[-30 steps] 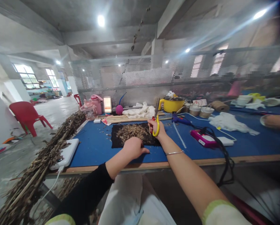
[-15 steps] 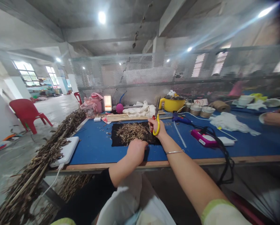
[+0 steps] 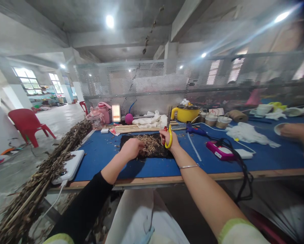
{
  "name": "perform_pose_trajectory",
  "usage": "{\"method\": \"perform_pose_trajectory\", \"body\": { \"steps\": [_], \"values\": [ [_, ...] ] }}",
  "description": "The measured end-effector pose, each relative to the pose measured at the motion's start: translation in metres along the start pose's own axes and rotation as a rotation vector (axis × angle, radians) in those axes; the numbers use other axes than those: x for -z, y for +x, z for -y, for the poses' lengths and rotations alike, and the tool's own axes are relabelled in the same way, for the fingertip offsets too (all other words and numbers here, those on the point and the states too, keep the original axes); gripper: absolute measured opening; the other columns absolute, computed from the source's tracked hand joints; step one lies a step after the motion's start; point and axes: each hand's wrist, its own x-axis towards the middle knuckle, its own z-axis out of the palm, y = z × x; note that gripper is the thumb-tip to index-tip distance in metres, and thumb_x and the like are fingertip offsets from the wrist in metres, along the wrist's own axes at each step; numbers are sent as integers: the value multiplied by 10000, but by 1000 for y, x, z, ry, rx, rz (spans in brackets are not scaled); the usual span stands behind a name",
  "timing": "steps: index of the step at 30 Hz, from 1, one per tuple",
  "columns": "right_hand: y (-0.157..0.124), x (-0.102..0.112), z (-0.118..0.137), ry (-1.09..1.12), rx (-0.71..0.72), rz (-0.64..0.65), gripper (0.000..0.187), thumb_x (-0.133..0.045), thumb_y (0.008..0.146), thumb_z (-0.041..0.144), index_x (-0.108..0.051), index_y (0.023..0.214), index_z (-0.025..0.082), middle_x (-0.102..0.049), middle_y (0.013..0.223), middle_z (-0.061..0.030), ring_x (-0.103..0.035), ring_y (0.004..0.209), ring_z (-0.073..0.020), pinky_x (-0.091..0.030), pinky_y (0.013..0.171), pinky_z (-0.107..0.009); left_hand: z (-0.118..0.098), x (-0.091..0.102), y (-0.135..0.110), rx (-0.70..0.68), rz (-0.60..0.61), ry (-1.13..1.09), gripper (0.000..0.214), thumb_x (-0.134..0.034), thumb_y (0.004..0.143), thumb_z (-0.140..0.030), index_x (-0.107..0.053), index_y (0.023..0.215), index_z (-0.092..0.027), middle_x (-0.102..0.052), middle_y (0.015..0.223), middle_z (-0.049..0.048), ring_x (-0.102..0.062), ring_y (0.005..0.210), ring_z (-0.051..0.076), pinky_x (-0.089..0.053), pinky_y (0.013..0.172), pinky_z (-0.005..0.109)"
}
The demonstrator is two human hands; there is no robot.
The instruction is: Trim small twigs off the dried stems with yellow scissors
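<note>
My right hand (image 3: 171, 139) is closed around scissors (image 3: 170, 133) with a yellow handle and dark blades pointing up, at the right edge of a black cloth (image 3: 164, 152). A bit of red shows by the fingers. On the cloth lies a pile of dry, brown chopped plant pieces (image 3: 152, 144). My left hand (image 3: 130, 148) is over the left side of that pile, its fingers curled together at the pieces. Whatever they pinch, if anything, is hidden.
Long dried stalks (image 3: 47, 162) and a white power strip (image 3: 74, 166) line the table's left end. Behind the cloth lie wooden sticks (image 3: 139, 129) and a yellow pot (image 3: 188, 114). A magenta device (image 3: 219, 150) with black cables sits right; another person's hand (image 3: 294, 130) holds a white cup.
My left hand has moved left and slightly up from the front of the cloth onto the pile's left side. My right hand still holds the scissors in nearly the same place.
</note>
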Motion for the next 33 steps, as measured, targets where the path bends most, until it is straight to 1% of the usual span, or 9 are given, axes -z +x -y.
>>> {"method": "perform_pose_trajectory", "body": {
  "steps": [3, 5, 12, 16, 21, 24, 26, 29, 33],
  "values": [
    [1, 0, -2, -4, -1, 12, 235, -618, 534, 309, -444, 624, 179, -400, 371, 85, -272, 281, -35, -184, 274, -166, 7, 10, -12, -130, 289, 288, 98, -624, 631, -219, -698, 688, -189, -665, 695, 29, -564, 672, 161, -399, 689, 240],
    [0, 0, -2, -9, -2, 21, 245, -628, 529, 307, -443, 625, 179, -409, 377, 82, -275, 283, -35, -179, 277, -166, 7, 8, -22, -148, 360, 396, 138, -604, 660, -265, -699, 741, -207, -670, 730, 24, -572, 689, 162, -400, 672, 237],
    [0, 0, -4, -47, 9, 35, 245, -623, 556, 321, -424, 605, 187, -398, 391, 78, -278, 295, -40, -181, 287, -179, 2, -18, -39, -138, 299, 635, 190, -480, 760, -231, -664, 782, -186, -645, 816, 62, -563, 787, 183, -404, 706, 260],
    [1, 0, -4, -89, 17, 43, 256, -616, 560, 338, -413, 616, 194, -391, 403, 80, -278, 305, -43, -182, 293, -180, 4, -20, -38, -173, 194, 649, 231, -396, 809, -216, -616, 796, -146, -611, 839, 107, -544, 815, 200, -404, 720, 290],
    [0, -1, -4, -186, 32, 52, 251, -567, 589, 375, -390, 626, 201, -364, 405, 82, -269, 312, -49, -207, 308, -190, 9, -5, -16, -24, -34, 378, 197, -405, 789, -176, -598, 785, -142, -613, 719, 75, -545, 695, 162, -398, 678, 262],
    [1, -1, -5, -286, 45, 64, 234, -531, 612, 399, -413, 618, 197, -374, 414, 70, -279, 326, -59, -223, 326, -201, 12, -3, 5, 56, -146, 62, 159, -477, 733, -148, -606, 824, -131, -615, 701, 50, -534, 626, 131, -399, 628, 239],
    [2, 1, -6, -390, 59, 72, 221, -541, 602, 391, -453, 603, 189, -404, 426, 57, -328, 357, -73, -259, 359, -208, 11, -7, 18, 125, -168, -221, 221, -517, 709, -152, -593, 912, -111, -597, 660, 30, -501, 546, 101, -390, 563, 221],
    [4, 3, -8, -598, 94, 52, 181, -605, 545, 336, -523, 578, 177, -492, 486, 21, -461, 493, -118, -340, 480, -222, 5, -17, 32, 186, -168, -604, 336, -579, 676, -180, -569, 997, -84, -553, 587, -6, -437, 471, 59, -368, 511, 195],
    [3, 6, -10, -1106, 79, 45, 200, -611, 588, 375, -599, 628, 180, -610, 668, -72, -559, 685, -204, -366, 605, -269, -1, -27, 37, 223, -219, -868, 287, -654, 609, -233, -621, 851, -81, -571, 626, 6, -452, 501, 46, -382, 531, 189]
  ]
}}
